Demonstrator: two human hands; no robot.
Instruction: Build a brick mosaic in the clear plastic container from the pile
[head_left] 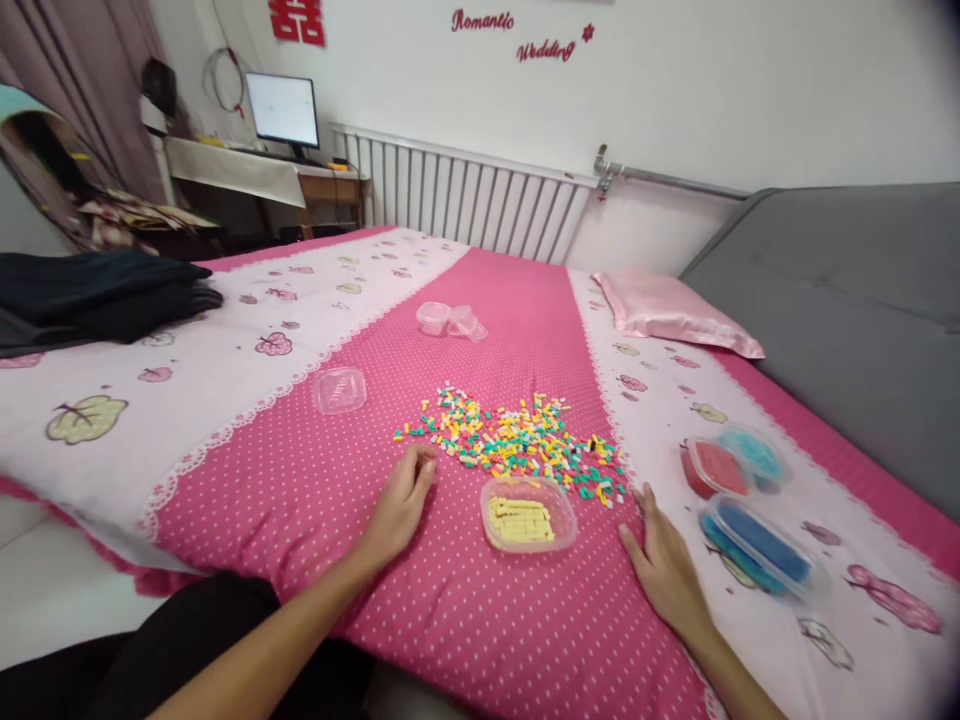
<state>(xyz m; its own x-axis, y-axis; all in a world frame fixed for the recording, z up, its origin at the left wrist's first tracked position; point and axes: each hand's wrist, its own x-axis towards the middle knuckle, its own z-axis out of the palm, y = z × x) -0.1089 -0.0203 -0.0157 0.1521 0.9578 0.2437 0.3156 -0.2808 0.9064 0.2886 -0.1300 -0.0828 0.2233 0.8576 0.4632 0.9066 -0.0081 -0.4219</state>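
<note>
My left hand (403, 508) rests on the pink dotted bedspread (352, 490), its fingers loosely bent and nothing seen in them. Just beyond it lies a wide scatter of small pieces (525, 435) in yellow, green, white and pink. Between my hands stands a clear plastic container (566, 538) with neat rows of yellow pieces (519, 520) inside. My right hand (664, 560) lies to the right of that container, thumb and fingers apart, holding nothing. Near it on the right are lidded tubs: a red one (718, 470), a light blue one (754, 455) and a darker blue one (761, 545).
A clear lid (339, 390) lies to the left of the scatter. Small clear containers (435, 318) sit farther back. Dark folded clothing (97, 295) is on the left, and a pink pillow (675, 312) is near the grey headboard (847, 310).
</note>
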